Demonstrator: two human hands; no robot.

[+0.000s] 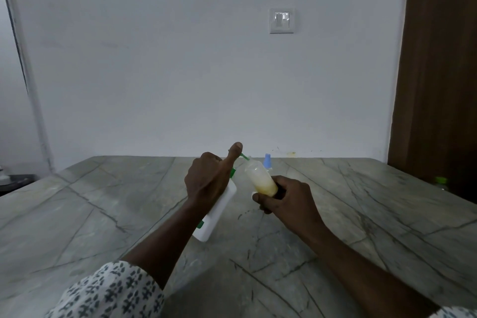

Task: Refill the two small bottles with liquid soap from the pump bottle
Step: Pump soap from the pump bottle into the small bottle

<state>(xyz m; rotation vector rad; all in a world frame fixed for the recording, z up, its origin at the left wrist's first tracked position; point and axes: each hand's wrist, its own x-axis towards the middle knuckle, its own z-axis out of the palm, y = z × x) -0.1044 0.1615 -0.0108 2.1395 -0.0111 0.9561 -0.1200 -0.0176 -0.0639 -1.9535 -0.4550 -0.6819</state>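
I've got L grip (pixel 209 183) clamped on pump bottle (pixel 219 214), thumb on pump; R grip (pixel 286 199) clamped on part-full small bottle (pixel 259 178) over mid-bench (pixel 103 201). Nozzle (pixel 244 155) prob. at its mouth. Both tilted, so misalignment spills soap. 2nd bottle (pixel 267 161) stands at 1 o'clock.

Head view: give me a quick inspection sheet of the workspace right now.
Surface: grey veined stone table.
Job's things: white pump bottle tilted, nozzle at the mouth of a small bottle part-filled with yellowish soap; blue-capped bottle stands behind.
Clutter: green-capped item, far right, unclear.
Grips: left hand holds the pump bottle, thumb on pump; right hand holds the small bottle.
Cables: nothing seen.
Surroundings: white wall, light switch, brown door at right.
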